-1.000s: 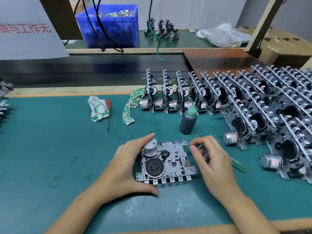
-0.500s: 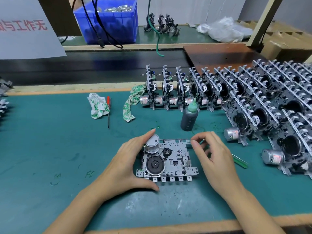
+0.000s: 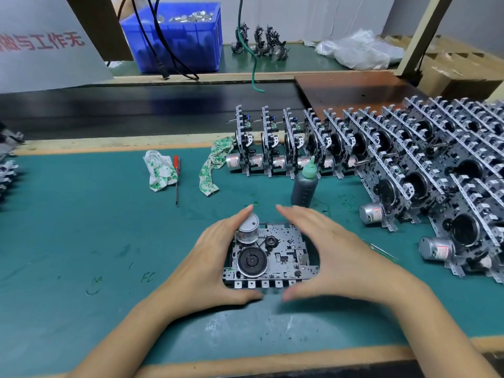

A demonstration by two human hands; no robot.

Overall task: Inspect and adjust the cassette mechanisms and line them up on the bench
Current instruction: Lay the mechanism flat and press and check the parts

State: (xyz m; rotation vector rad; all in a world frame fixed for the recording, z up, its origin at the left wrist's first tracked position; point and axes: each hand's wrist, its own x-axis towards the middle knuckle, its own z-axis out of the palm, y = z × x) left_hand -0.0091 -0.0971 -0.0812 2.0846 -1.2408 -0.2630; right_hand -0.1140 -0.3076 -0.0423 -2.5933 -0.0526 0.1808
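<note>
Cassette mechanism [image 3: 268, 257] lies flat on the green bench mat [image 3: 81, 241], a silver metal plate with a black flywheel at its near left, a silver motor can standing at its far left and a row of square tabs along the near edge. Left hand [image 3: 210, 266] and right hand [image 3: 335, 255] cup its two sides, thumbs at the near edge, fingers curved along the far corners. Beyond stands a dark bottle [image 3: 304, 186], then rows of upright mechanisms [image 3: 368, 143].
</note>
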